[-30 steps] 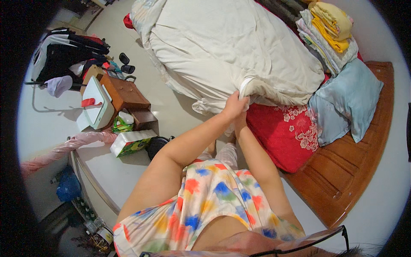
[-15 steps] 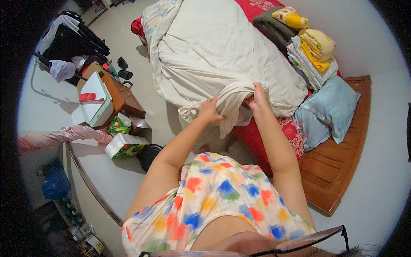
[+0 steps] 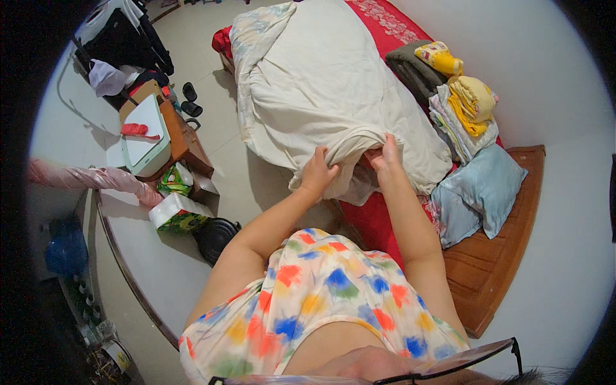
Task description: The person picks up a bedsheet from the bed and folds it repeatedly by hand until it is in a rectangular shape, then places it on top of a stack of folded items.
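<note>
Gripping white cloth (image 3: 321, 83), left hand (image 3: 318, 172) and right hand (image 3: 387, 156) have parted.

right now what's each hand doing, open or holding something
Left hand: closed, holding gathered fabric of the white cover.
Right hand: closed, holding the same cover; its fingertips are partly hidden.

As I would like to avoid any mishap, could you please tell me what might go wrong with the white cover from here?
The white cover is bunched between the left hand and right hand, so it might stay creased or twisted.
Its left edge hangs over the bed's side, so it could brush the floor.
The stack of folded cloths sits close beside it; a hard tug might topple it.
</note>
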`<control>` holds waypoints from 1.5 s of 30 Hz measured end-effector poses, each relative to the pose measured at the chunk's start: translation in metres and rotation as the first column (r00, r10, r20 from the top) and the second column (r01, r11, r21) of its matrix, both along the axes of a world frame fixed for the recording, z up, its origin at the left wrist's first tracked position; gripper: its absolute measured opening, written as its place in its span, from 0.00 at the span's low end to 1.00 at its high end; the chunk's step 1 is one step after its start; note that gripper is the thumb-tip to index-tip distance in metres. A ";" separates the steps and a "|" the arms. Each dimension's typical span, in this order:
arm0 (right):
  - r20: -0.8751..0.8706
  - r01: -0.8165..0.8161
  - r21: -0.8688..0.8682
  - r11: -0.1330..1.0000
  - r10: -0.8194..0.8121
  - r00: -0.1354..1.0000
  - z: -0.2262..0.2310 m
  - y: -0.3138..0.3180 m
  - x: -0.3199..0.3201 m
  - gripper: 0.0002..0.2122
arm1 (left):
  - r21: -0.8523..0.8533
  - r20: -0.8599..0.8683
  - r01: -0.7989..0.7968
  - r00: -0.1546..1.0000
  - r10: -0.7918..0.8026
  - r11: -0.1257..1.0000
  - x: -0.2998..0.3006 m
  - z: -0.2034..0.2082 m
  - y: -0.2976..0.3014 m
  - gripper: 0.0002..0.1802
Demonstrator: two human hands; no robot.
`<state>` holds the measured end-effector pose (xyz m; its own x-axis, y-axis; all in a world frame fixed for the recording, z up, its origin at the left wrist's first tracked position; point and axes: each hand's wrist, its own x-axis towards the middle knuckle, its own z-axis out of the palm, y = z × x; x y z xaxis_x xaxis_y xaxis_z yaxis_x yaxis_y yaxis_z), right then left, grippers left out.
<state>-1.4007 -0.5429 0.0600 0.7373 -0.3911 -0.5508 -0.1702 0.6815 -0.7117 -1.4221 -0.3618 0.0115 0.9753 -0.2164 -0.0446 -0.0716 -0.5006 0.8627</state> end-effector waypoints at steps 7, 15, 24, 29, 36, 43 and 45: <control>0.036 0.094 0.097 0.991 -0.098 0.995 0.018 0.017 0.012 0.15 | 0.262 0.201 -0.085 0.979 0.031 0.961 -0.022 -0.063 0.002 0.34; 0.101 0.001 0.155 0.988 -0.017 0.995 0.013 -0.009 0.021 0.19 | -0.332 -0.173 -0.022 0.984 -0.038 0.943 0.007 -0.025 -0.009 0.22; -0.037 -0.560 0.066 0.826 0.563 0.826 0.007 0.051 -0.027 0.27 | -0.042 0.096 0.195 0.977 -0.190 0.980 0.017 0.058 0.001 0.21; -0.041 -0.361 -0.146 0.921 0.359 0.933 -0.024 0.044 -0.017 0.14 | 0.124 0.082 0.318 0.941 -0.330 0.940 -0.004 0.064 0.007 0.19; 0.051 -0.128 0.140 0.982 0.121 0.991 -0.034 0.022 0.025 0.13 | 0.099 -0.077 0.334 0.942 -0.328 0.937 -0.003 0.016 0.071 0.19; 0.079 -0.179 0.128 0.975 0.170 0.982 -0.009 0.069 0.022 0.14 | -0.065 -0.115 -0.026 0.993 0.018 0.998 -0.001 -0.033 0.125 0.13; 0.067 -0.201 0.151 0.968 0.193 0.979 -0.016 0.072 0.020 0.15 | -0.309 -0.198 -0.179 0.973 0.120 0.934 -0.002 -0.028 0.124 0.13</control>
<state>-1.3804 -0.4712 0.0441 0.8202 -0.1476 -0.5527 -0.2779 0.7417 -0.6104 -1.4239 -0.2381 -0.0169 0.9808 -0.0996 -0.1675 0.1469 -0.1862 0.9715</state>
